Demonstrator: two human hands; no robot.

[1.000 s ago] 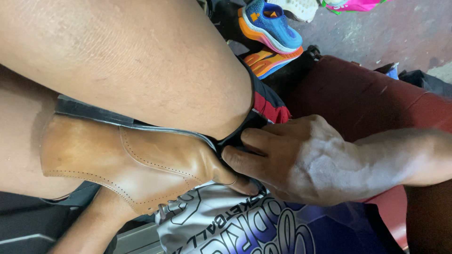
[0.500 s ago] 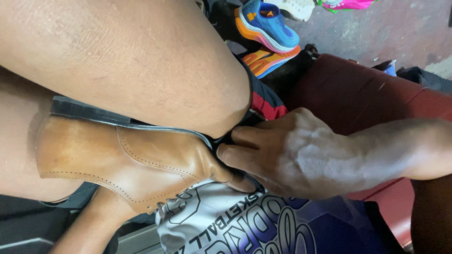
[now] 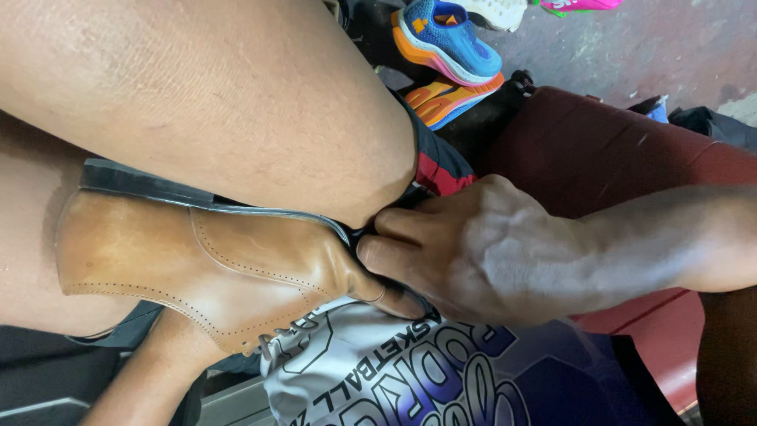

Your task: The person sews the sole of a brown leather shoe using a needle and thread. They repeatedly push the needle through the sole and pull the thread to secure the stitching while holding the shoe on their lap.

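A tan leather dress shoe (image 3: 221,268) with a dark sole (image 3: 158,188) lies on its side, pressed under my bare thigh (image 3: 197,95). My right hand (image 3: 473,252) comes in from the right, its fingers and thumb closed around the toe of the shoe. My left forearm (image 3: 150,371) rises from the bottom left and runs into the shoe's opening near the laces. The left hand itself is hidden inside or behind the shoe.
A white and purple printed jersey (image 3: 378,379) lies under the shoe's toe. A dark red cushioned seat (image 3: 599,150) is behind my right hand. Blue and orange sneakers (image 3: 449,39) sit on the grey floor (image 3: 631,55) at the top.
My right hand has edged slightly left and up on the toe, keeping its grip. The shoe has barely shifted.
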